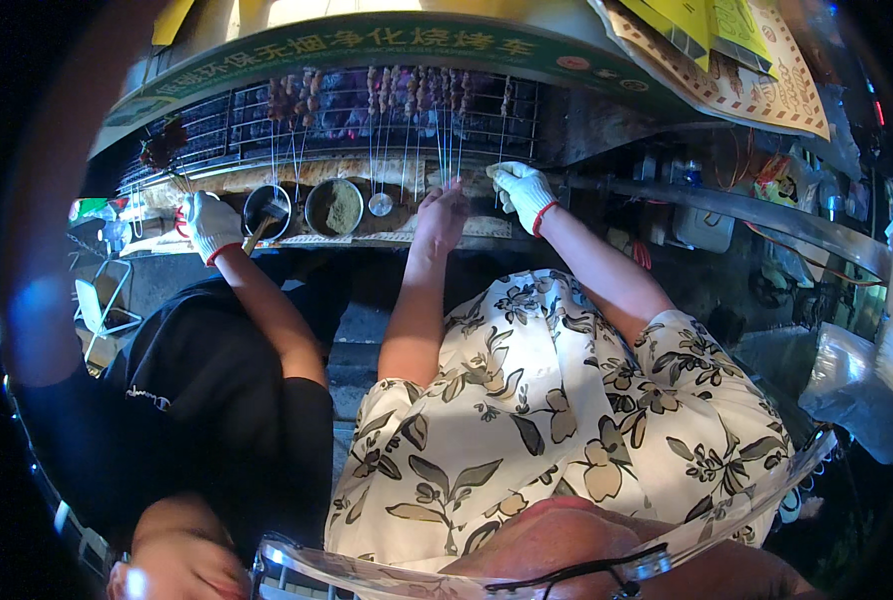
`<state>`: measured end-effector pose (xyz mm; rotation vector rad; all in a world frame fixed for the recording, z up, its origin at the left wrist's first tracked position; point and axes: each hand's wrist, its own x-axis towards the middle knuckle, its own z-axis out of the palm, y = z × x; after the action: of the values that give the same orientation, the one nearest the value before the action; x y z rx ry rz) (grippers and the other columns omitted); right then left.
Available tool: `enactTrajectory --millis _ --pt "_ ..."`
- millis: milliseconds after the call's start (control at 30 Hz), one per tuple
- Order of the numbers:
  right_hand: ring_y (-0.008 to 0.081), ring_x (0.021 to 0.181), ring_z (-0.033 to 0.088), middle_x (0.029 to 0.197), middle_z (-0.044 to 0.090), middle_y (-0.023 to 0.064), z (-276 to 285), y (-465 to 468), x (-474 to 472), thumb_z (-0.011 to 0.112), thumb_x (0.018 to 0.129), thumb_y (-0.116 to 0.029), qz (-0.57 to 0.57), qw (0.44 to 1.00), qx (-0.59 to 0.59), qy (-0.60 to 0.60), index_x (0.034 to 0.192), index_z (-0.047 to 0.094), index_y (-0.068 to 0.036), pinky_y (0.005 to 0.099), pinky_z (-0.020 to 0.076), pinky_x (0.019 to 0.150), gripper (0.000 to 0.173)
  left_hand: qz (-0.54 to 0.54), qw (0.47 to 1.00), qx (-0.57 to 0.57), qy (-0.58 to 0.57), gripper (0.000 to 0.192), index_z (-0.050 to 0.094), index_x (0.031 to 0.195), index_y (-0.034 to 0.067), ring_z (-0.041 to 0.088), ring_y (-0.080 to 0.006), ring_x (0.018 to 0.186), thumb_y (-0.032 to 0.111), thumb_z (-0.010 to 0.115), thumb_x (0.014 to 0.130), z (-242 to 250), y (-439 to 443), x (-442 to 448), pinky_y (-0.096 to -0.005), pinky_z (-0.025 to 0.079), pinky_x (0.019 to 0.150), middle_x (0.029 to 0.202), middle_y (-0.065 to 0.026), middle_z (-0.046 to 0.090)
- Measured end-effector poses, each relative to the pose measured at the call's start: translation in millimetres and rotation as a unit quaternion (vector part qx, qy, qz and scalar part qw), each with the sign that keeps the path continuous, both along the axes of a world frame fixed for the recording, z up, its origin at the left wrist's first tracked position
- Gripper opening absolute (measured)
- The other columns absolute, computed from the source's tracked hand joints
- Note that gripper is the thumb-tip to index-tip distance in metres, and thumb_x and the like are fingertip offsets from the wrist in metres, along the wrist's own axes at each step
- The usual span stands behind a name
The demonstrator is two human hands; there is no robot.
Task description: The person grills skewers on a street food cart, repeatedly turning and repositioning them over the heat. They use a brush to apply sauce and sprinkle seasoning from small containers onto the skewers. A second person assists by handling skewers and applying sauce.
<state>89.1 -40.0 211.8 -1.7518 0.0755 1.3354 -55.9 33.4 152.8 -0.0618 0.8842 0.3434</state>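
Note:
My bare left hand (443, 219) grips the lower ends of several thin metal skewers (449, 146). Chunks of meat (444, 86) threaded on their far ends lie over the grill grate (341, 142). To the right, my right hand (523, 193), in a white glove with a red cuff, pinches the end of a single skewer (501, 142) with meat at its tip. More skewers (377, 150) rest on the grate to the left of my left hand, their handles pointing towards me. Glowing coals (339, 120) show beneath the grate.
A bowl of ground seasoning (335, 208), a pot (257, 217) with a brush (266, 217) and a small round metal lid or shaker (380, 204) stand along the front ledge. At left, a co-worker's gloved hand (212, 225) holds dark skewers (165, 146). A metal rail (754, 211) runs right.

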Motion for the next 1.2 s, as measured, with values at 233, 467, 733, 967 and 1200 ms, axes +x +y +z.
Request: enactTrajectory --millis 233,467,733,967,1200 --pt "0.0038 0.049 0.045 0.072 0.056 -0.003 -3.2 4.1 -3.4 0.054 0.091 -0.013 0.049 0.998 0.024 0.007 0.104 0.063 -0.009 0.0188 0.0355 0.041 0.016 -0.016 1.0 0.013 -0.019 0.011 0.056 0.101 0.002 0.051 -0.0111 0.065 0.001 0.054 0.089 13.1 -1.3 -1.1 -0.0226 0.042 0.058 0.079 -0.0019 0.057" --pt "0.0039 0.048 0.043 0.072 0.057 -0.0026 -10.1 13.7 -11.7 0.054 0.091 -0.015 0.04 0.999 0.02 0.015 0.102 0.063 -0.009 0.0191 0.0335 0.04 0.015 -0.005 1.0 0.008 -0.009 0.014 0.059 0.103 0.005 0.047 -0.0091 0.06 0.005 0.057 0.088 13.4 -0.5 -1.8 -0.023 0.039 0.056 0.076 0.002 0.056" --pt "0.0056 0.045 0.044 0.067 0.058 -0.0014 -10.3 23.5 -18.4 0.058 0.089 -0.016 0.043 0.998 -0.02 -0.051 0.098 0.064 -0.008 0.0221 0.034 0.039 0.013 0.025 0.998 -0.02 -0.061 0.01 0.058 0.099 0.006 0.048 -0.0081 0.062 0.006 0.055 0.09 8.5 2.8 -6.0 -0.0213 0.038 0.057 0.073 0.0031 0.054" --pt "0.014 0.069 0.061 0.083 0.067 0.0042 -23.8 36.3 -23.9 0.062 0.084 -0.019 0.169 0.969 -0.012 -0.18 0.098 0.066 -0.008 0.0298 0.049 0.059 0.019 0.028 0.998 -0.048 -0.039 0.012 0.056 0.102 0.005 0.05 -0.0086 0.066 0.005 0.055 0.089 13.1 4.4 -5.9 -0.0223 0.038 0.059 0.079 0.0014 0.055" --pt "0.0143 0.073 0.06 0.086 0.066 0.0027 -25.9 44.9 -27.1 0.062 0.085 -0.019 0.16 0.978 0.028 -0.128 0.1 0.065 -0.007 0.0306 0.0488 0.061 0.02 0.008 0.998 0.007 -0.06 0.011 0.057 0.095 0.007 0.053 -0.0114 0.071 0.018 0.055 0.092 7.1 5.4 -13.3 -0.0275 0.045 0.065 0.08 -0.0001 0.058"
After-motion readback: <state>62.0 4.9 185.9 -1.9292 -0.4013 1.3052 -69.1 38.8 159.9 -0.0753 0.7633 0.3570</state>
